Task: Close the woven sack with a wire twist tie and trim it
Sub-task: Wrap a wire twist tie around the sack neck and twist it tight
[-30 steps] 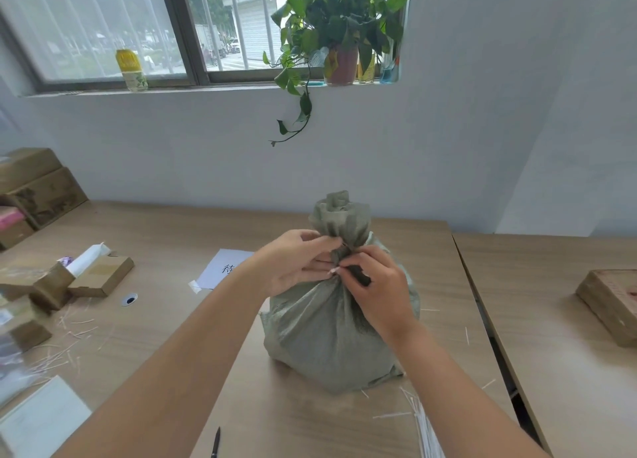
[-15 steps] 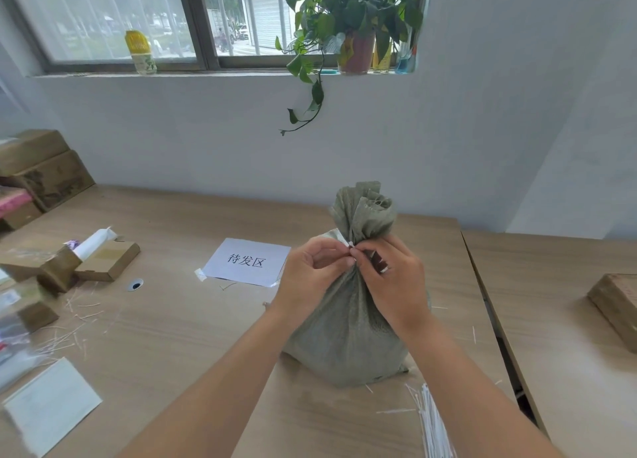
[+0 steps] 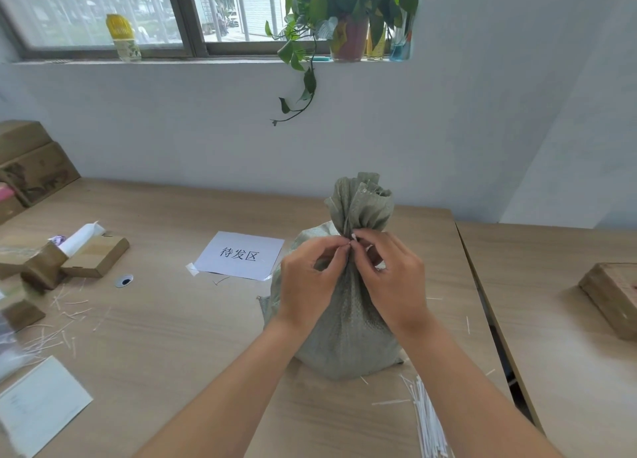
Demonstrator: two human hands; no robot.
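Your grey-green woven sack (image 3: 344,319) stands upright near the middle of the pale wood-grain bench (image 3: 172,337), its gathered neck bunched into a ruffled top. Your left hand (image 3: 310,285) and right hand (image 3: 393,278) meet at that neck, fingertips pinched together on a short white wire twist tie (image 3: 353,238) that wraps the gather; the rest of each hand curls loosely against the sack's shoulders.

Just left of the sack lies a white paper sheet printed with black characters (image 3: 241,255), taped at one corner. Farther left of the sack sit small brown cardboard boxes (image 3: 96,256), one holding a white roll, with scattered white trimmed wire ends (image 3: 62,323) on the bench in front of them. A bundle of long white ties (image 3: 427,419) lies at the sack's near right. Right of the sack, across a narrow gap, a second bench (image 3: 558,354) carries a brown wooden block (image 3: 613,299).

Behind the sack rises a plain pale wall with a windowsill bearing a trailing green potted plant (image 3: 344,12) and a yellow-capped bottle (image 3: 124,38).
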